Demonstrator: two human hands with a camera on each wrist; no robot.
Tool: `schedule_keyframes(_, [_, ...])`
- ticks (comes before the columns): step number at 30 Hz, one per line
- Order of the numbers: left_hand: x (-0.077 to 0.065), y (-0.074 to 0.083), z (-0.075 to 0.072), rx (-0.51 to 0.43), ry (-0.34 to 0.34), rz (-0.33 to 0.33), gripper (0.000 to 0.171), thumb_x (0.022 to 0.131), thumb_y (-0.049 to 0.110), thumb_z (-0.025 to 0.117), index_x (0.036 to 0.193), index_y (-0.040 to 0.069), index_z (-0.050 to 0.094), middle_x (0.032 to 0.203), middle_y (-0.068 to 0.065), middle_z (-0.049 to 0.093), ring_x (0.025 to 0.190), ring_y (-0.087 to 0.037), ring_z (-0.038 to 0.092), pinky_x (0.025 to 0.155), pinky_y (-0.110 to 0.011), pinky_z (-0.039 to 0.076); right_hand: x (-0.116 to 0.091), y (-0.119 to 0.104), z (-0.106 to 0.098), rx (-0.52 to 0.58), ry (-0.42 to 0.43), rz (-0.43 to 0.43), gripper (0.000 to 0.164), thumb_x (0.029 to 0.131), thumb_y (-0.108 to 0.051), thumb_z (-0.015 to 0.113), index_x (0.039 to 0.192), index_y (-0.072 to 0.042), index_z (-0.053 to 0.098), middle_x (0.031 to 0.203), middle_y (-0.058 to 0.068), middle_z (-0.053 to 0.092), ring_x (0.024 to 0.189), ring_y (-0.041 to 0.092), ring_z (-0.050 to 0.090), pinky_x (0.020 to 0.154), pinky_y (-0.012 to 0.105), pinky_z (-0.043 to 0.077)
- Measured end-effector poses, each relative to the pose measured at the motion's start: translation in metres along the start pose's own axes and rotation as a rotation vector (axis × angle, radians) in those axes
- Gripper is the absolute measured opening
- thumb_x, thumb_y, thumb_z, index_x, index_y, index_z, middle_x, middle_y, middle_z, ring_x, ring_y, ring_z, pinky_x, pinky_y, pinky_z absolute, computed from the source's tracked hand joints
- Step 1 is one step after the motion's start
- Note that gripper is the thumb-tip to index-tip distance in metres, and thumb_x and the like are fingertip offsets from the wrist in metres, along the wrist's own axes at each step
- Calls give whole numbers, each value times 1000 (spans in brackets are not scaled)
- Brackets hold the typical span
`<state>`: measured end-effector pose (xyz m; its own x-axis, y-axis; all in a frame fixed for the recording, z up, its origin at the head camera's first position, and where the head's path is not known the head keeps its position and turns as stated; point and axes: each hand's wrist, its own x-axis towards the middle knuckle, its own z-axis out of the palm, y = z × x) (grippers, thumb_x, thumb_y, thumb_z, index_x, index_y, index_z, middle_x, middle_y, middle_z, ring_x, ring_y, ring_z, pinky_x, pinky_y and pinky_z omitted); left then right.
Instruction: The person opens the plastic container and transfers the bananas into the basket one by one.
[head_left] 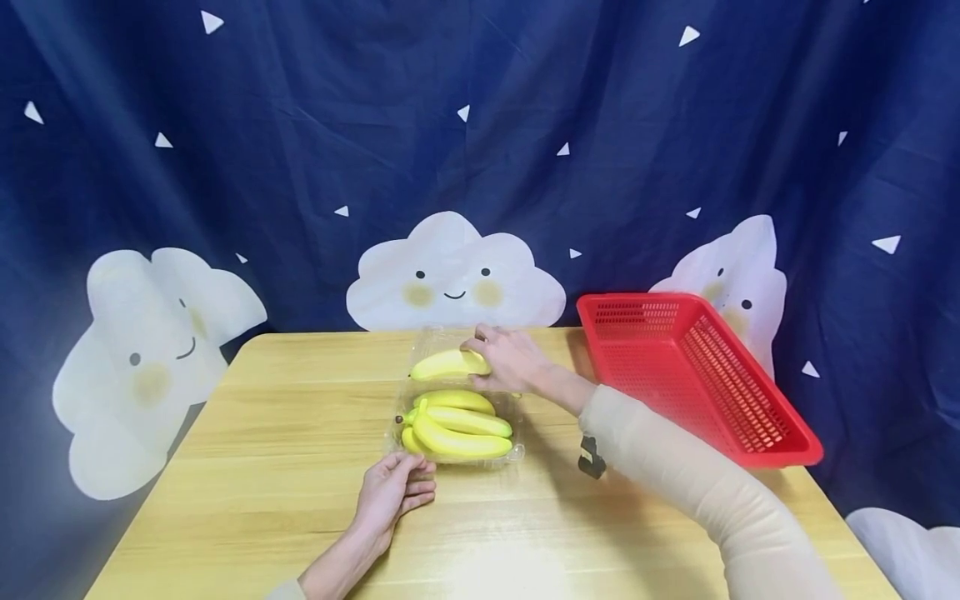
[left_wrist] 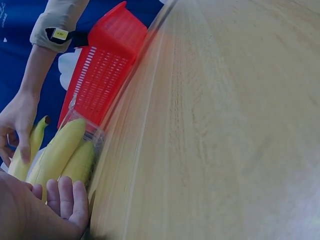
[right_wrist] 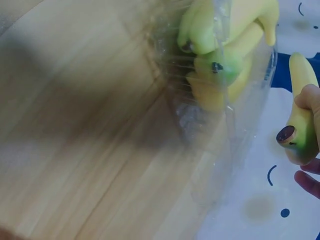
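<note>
One table [head_left: 300, 433]: light wood, under the work. Dial centred on the clear box, 12 o'clock pointing away from the person.
Red basket [head_left: 738, 375]: at 3 o'clock, perforated, apart from the box. Right sleeve [head_left: 675, 467] crosses in front of it in the head view; a slightly raised forearm should avoid a snag.
Clear box [head_left: 515, 454]: thin plastic, probably light enough to skid if bumped; steadying advisable.
Banana group [head_left: 461, 421]: inside the box, 6 o'clock half, curves lying roughly alongside one another. Any placing or lifting nearby probably wants a slow, vertical approach.
Right hand [head_left: 512, 358]: at 1 o'clock, thumb and fingers gripping one banana.
Left hand [head_left: 390, 492]: at 7 o'clock, by the box corner, fingers loosely bent; cannot tell whether they pinch the rim. Light downward pressure there seems enough.
Held banana [head_left: 447, 365]: at 12 o'clock, dark end [right_wrist: 286, 134] exposed; contact with plastic unclear. Firm mid-body hold, minimal squeeze, preferred.
</note>
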<state>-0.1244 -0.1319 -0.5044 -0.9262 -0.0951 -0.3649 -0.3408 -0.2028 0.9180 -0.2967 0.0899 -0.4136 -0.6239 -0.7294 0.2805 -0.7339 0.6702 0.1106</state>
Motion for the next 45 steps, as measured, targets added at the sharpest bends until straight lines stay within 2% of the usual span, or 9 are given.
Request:
schedule_keyframes(8, [2, -1, 1, 1, -2, -3, 13, 104, 14, 58, 105, 4, 67, 92, -1, 80, 72, -11, 73, 70, -26, 68, -3, 9, -13, -61, 19, 18, 50, 86, -47, 81, 129, -22, 70, 103, 1, 62, 78, 16, 66, 45, 27, 43])
schedule_keyframes(21, [2, -1, -1, -7, -5, -7, 13, 104, 14, 58, 103, 6, 68, 91, 1, 80, 72, -11, 73, 70, -26, 68, -8, 19, -35, -89, -5, 9, 48, 88, -48, 78, 128, -23, 70, 103, 1, 64, 82, 19, 70, 48, 35, 54])
schedule_keyframes(34, [0, 1, 1, 7, -4, -6, 14, 103, 12, 58, 105, 3, 68, 93, -3, 80, 73, -12, 74, 70, -26, 68, -21, 37, -45, -109, 5, 8, 43, 87, -45, 79, 123, -23, 71, 99, 0, 63, 81, 18, 67, 48, 33, 52])
schedule_keyframes(41, [1, 1, 1, 12, -8, -7, 12, 102, 12, 58, 104, 3, 67, 94, -3, 80, 74, -12, 74, 71, -26, 68, -28, 50, -49, -126, 65, 23, 40, 85, -41, 82, 119, -22, 73, 96, 1, 63, 78, 19, 68, 50, 37, 56])
schedule_keyframes(45, [0, 1, 0, 7, -9, -5, 12, 102, 12, 58, 103, 4, 67, 94, -4, 80, 73, -12, 73, 71, -26, 67, -33, 55, -50, -144, 60, 16, 41, 84, -43, 82, 118, -23, 73, 95, 0, 62, 76, 19, 67, 47, 35, 53])
